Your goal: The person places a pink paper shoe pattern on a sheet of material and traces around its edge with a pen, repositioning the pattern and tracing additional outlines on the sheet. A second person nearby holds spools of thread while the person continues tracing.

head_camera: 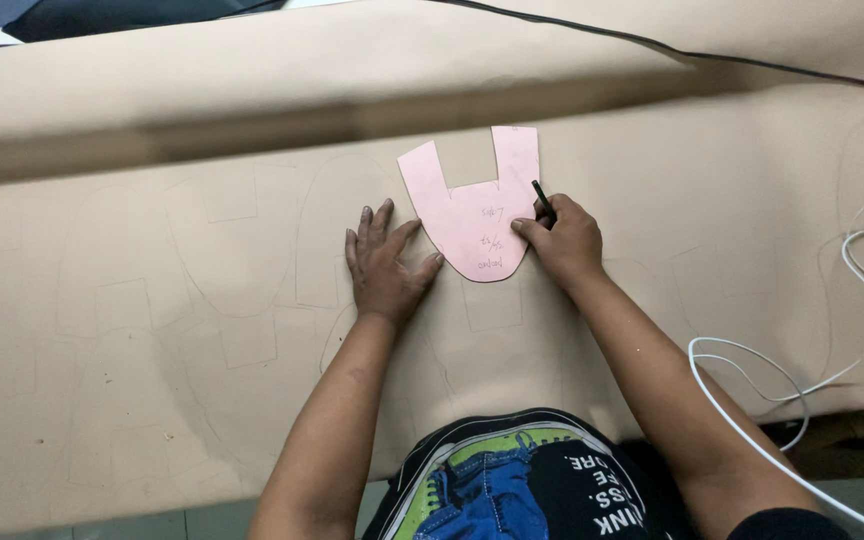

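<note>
Matt pink card template (pixel 472 215), smooth tan sheet (pixel 152 300) — leather-like, faint sheen — glossy white cable (pixel 857 370)

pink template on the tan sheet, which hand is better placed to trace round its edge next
Probably the right hand: it already grips the dark pen against the right edge of the pink template. The left hand lies flat, fingers pressing the template's left side onto the tan sheet.

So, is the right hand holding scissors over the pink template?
No, the right hand holds a thin dark pen at the pink template's edge.
</note>
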Action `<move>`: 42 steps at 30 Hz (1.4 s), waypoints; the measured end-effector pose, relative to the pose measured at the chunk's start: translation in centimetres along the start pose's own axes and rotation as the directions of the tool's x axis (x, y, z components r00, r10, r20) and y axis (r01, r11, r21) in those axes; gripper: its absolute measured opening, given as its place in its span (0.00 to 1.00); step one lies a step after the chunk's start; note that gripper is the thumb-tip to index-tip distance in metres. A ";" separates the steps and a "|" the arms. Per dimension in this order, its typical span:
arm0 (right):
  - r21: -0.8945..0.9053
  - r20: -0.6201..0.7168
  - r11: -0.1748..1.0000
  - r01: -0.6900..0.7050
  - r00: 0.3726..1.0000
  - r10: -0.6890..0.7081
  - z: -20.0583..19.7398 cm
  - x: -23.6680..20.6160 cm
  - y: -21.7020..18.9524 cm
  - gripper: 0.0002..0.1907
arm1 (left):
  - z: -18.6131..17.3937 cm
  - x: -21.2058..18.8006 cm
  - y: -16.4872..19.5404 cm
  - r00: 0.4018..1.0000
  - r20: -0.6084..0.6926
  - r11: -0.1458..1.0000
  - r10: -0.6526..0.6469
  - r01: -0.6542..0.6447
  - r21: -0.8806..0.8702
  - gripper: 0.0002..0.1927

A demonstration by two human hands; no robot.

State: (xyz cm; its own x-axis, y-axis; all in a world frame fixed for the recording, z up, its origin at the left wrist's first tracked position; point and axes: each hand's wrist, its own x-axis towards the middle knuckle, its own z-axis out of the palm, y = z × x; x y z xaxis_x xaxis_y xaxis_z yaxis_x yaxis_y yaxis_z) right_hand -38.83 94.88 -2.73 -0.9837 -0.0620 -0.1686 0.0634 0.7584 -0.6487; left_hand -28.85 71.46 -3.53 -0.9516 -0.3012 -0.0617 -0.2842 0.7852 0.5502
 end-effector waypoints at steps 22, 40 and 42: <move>0.006 -0.094 0.989 0.146 0.985 -0.145 0.6 -0.5 1.0 0.13 | 0.2 0.2 0.3 0.998 0.035 0.997 -0.047 0.045 0.066 0.34; 0.036 -0.034 0.998 0.060 0.998 -0.058 0.5 -0.2 1.6 0.14 | 0.3 -0.2 -0.1 0.997 -0.022 0.993 0.068 -0.065 0.098 0.33; 0.011 -0.039 0.997 0.077 0.996 -0.076 0.4 -0.1 1.5 0.15 | 0.2 -0.1 0.1 0.999 -0.016 0.995 0.041 -0.039 0.091 0.34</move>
State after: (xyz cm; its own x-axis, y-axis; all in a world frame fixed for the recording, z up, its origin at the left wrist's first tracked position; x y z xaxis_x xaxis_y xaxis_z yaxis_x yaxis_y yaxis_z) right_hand -38.54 95.76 -4.00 -0.9915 -0.0944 -0.0897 -0.0104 0.7441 -0.6680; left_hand -28.77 71.65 -3.63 -0.9603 -0.2777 -0.0256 -0.2562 0.8424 0.4741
